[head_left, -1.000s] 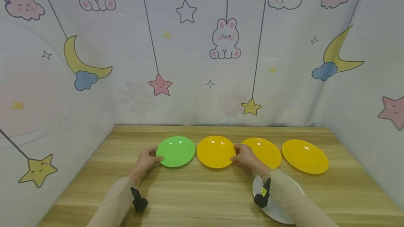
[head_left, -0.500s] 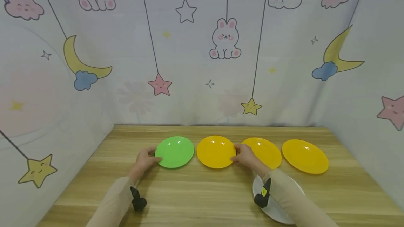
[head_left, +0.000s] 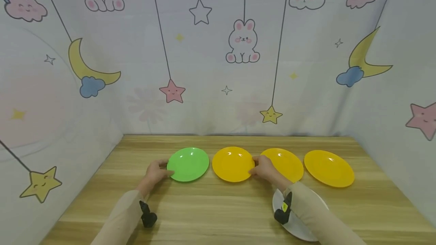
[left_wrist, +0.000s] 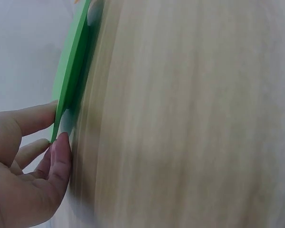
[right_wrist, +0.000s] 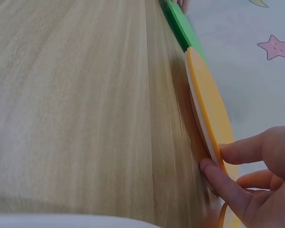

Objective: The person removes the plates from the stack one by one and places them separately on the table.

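A green plate (head_left: 188, 164) lies at the left of a row of plates, its left rim pinched by my left hand (head_left: 156, 173). In the left wrist view, the thumb is on one face of the green plate (left_wrist: 69, 61) and fingertips are at its edge. My right hand (head_left: 265, 168) pinches the right rim of the yellow plate (head_left: 233, 164) beside it. The right wrist view shows a white layer under that yellow rim; I cannot tell whether it is another plate. A narrow gap separates the green and yellow plates in the head view.
A second yellow plate (head_left: 286, 163) sits partly behind the right hand, and a third yellow plate (head_left: 329, 168) is farther right. Beneath the right forearm lies a white plate (head_left: 299, 226). The wooden table (head_left: 211, 211) meets a printed cloth backdrop (head_left: 204, 59) at its back.
The left hand has shifted slightly left with the green plate, widening the gap to the yellow plate. The right hand and its yellow plate show hardly any movement.
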The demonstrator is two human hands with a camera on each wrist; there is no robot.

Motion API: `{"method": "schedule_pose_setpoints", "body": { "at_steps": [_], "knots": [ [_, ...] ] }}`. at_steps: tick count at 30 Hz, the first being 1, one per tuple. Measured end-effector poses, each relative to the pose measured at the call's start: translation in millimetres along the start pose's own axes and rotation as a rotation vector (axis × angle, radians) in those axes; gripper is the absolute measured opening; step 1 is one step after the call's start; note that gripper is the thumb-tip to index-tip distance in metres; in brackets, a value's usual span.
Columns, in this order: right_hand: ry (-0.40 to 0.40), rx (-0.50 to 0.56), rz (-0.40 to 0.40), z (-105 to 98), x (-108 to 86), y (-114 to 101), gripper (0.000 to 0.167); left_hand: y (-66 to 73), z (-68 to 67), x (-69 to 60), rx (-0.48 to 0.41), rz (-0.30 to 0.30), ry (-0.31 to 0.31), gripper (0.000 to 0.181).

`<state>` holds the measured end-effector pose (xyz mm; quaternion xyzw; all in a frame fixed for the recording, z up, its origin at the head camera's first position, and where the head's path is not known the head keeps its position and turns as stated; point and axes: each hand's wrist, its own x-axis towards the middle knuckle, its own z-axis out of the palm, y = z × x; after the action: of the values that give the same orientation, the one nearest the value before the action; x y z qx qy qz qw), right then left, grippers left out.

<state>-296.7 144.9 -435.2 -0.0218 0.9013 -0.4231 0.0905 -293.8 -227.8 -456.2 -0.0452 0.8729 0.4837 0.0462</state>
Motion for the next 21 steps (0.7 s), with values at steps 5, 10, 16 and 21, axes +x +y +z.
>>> {"method": "schedule_pose_setpoints", "body": {
  "at_steps": [5,10,16,21],
  "knots": [
    [-0.003,-0.004,0.0,-1,0.6,-2,0.033,2.0,-2.1,0.6,0.006,-0.014,-0.001,0.06],
    [-0.01,-0.012,0.009,-1,-0.5,-4,0.034,6.5,-4.3,1.4,0.071,-0.067,0.082,0.057],
    [-0.008,-0.026,0.01,-2,-2.5,-6,0.029,28.0,-4.8,1.7,0.133,-0.077,0.132,0.059],
    [-0.002,-0.025,0.006,-1,-2.1,-5,0.022,52.5,-1.0,5.0,0.164,-0.019,0.12,0.06]
  ]
}}
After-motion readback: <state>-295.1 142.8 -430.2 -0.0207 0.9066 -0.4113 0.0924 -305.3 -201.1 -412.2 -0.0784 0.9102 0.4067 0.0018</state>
